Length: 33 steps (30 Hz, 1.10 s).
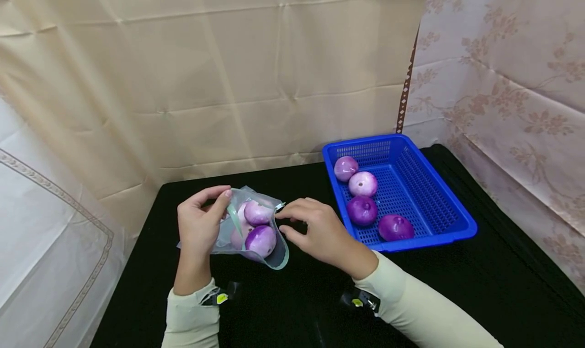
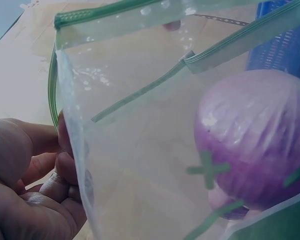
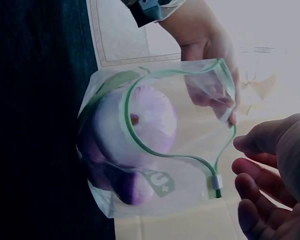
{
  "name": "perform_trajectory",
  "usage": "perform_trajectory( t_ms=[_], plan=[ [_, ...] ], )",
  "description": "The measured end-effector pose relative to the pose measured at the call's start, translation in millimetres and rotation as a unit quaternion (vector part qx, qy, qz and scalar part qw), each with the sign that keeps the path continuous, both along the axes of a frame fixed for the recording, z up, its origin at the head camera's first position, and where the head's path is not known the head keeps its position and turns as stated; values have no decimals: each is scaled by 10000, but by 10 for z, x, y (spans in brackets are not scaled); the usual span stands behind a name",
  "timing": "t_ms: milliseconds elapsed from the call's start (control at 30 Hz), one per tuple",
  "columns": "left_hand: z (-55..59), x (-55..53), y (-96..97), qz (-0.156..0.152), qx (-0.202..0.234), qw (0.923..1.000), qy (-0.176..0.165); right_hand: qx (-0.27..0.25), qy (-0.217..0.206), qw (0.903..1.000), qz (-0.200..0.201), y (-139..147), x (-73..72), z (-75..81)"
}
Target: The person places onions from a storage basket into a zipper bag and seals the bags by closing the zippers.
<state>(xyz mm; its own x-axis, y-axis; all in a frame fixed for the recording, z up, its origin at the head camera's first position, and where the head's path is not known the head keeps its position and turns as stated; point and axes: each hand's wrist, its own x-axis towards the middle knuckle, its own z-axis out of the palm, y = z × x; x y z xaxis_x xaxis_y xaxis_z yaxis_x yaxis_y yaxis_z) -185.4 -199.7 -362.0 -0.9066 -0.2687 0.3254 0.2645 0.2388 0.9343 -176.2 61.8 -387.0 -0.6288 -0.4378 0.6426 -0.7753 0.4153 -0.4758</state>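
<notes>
A clear zip bag (image 1: 277,259) with a green-edged mouth holds purple onions (image 1: 260,240) and stands on the black table. The mouth gapes in the right wrist view, and a white slider (image 3: 216,182) sits at one end of its green zip (image 3: 162,155). My left hand (image 1: 199,220) pinches the bag's rim at the left end between thumb and fingers. By the other end of the mouth is my right hand (image 1: 320,231), its fingers loosely bent and holding nothing. Whether a right fingertip (image 3: 240,143) touches the rim, I cannot tell. A large onion (image 2: 255,135) shows through the plastic in the left wrist view.
To the right, a blue plastic basket (image 1: 439,200) stands on the black-covered table (image 1: 283,312). Several purple onions (image 1: 362,210) lie along its left and front sides. A beige curtain (image 1: 228,84) hangs behind, and a floral cloth (image 1: 516,84) hangs on the right.
</notes>
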Motion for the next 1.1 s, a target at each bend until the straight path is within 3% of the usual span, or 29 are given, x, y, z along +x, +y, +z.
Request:
perform_trajectory(
  t_ms=[433, 867, 1100],
  plan=[
    [1, 19, -9, 47, -7, 10000, -87, 260, -880, 9953, 303, 273, 65, 138],
    [18, 11, 2, 52, -73, 9999, -93, 830, -1300, 9876, 296, 688, 151, 265],
    [18, 15, 2, 71, -72, 9999, -119, 998, -1869, 9773, 41, 1048, 126, 280]
  ],
)
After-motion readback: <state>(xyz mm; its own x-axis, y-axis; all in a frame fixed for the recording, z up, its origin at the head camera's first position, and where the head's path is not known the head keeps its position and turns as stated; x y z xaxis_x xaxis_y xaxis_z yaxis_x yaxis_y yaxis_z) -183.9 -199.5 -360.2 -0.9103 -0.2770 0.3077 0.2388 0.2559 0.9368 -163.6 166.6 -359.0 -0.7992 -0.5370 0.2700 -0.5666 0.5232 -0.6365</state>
